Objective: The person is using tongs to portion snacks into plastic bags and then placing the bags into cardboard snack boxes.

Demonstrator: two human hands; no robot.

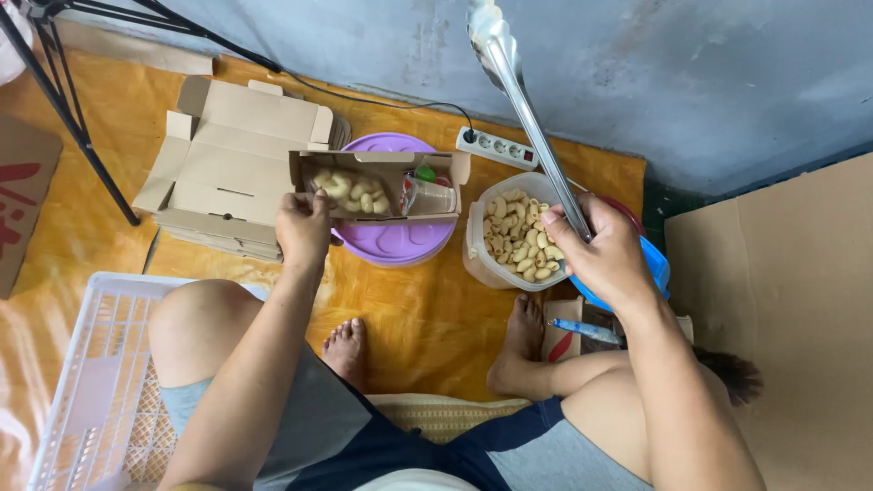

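Left hand point(303, 227) holds brown snack box point(377, 186); right hand point(600, 250) grips tongs point(518, 91).

tongs point(518, 86): tip cut off by top edge | blue lid point(650, 268): mostly hidden behind right hand point(596, 250) | white crate point(100, 382): cropped at bottom-left | tripod point(64, 91): upper part out of frame

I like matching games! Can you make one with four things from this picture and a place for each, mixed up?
Things:
1. Metal tongs
2. Small cardboard box
3. Power strip
4. White crate

Places:
A. by the wall
B. in the left hand
C. beside the left knee
D. in the right hand

Pairs: 1-D, 2-B, 3-A, 4-C
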